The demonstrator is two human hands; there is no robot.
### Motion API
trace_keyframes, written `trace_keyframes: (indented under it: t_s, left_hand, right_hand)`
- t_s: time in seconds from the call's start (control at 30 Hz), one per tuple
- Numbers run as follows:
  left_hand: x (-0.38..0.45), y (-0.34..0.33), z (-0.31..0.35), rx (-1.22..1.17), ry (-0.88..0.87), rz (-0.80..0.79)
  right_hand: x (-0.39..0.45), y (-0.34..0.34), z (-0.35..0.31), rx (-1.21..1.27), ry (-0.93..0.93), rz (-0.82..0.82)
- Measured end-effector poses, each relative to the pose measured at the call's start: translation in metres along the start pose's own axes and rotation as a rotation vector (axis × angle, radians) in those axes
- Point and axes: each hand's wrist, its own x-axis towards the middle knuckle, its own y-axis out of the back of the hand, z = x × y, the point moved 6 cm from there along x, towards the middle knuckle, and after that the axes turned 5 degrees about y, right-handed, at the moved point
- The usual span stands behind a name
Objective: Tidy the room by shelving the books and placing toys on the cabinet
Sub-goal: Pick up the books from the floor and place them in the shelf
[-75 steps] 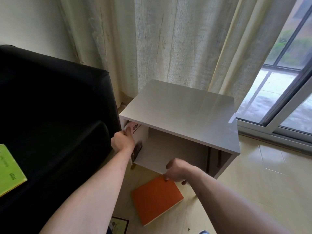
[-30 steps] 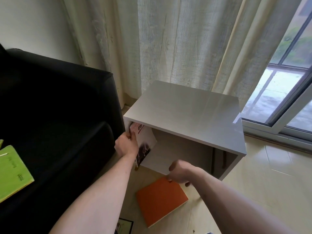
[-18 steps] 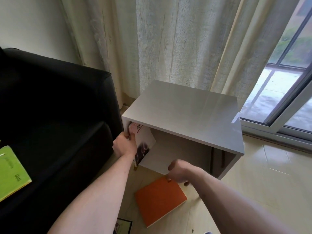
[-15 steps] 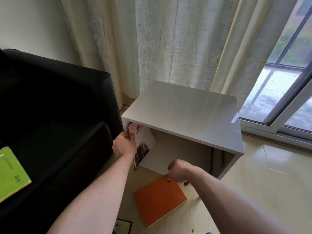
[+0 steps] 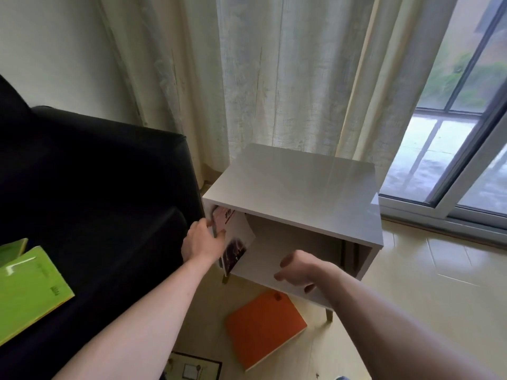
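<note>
A white book (image 5: 236, 237) with red lettering and a dark picture stands tilted at the left end of the grey cabinet's (image 5: 296, 185) open shelf. My left hand (image 5: 201, 241) grips its front edge. My right hand (image 5: 299, 270) hovers at the shelf's front lip with fingers loosely curled and nothing in it. An orange book (image 5: 264, 326) lies flat on the floor below the cabinet. A green book (image 5: 26, 292) lies on the black sofa, with a second green book's corner (image 5: 12, 250) behind it. A dark-framed booklet (image 5: 192, 370) shows at the bottom edge.
The black sofa (image 5: 96, 193) stands tight against the cabinet's left side. Pale curtains (image 5: 260, 78) hang behind the cabinet. A sliding glass door (image 5: 452, 149) is at the right. Beige tile floor (image 5: 428, 283) spreads to the right of the cabinet.
The white book has tipped from nearly upright to leaning right, still in my left hand. My right hand has lifted off the shelf's front edge. The view has shifted slightly.
</note>
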Motion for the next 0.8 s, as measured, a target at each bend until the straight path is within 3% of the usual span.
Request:
trace_keyframes:
  t_s: [0.2, 0.37, 0.57, 0.8]
  left_hand:
    - [-0.056, 0.016, 0.031, -0.090, -0.094, -0.316]
    - [-0.116, 0.036, 0.075, -0.022, -0.288, -0.381]
    - [-0.193, 0.007, 0.139, 0.167, -0.497, -0.542]
    - [-0.283, -0.067, 0.202, 0.370, -0.769, -0.787]
  right_hand:
    - [-0.041, 0.028, 0.011, 0.151, 0.083, 0.080]
    - [-0.076, 0.022, 0.057, 0.116, 0.112, 0.115]
    - [-0.119, 0.000, 0.147, 0.141, 0.010, 0.099]
    - [-0.167, -0.046, 0.273, 0.361, -0.210, 0.214]
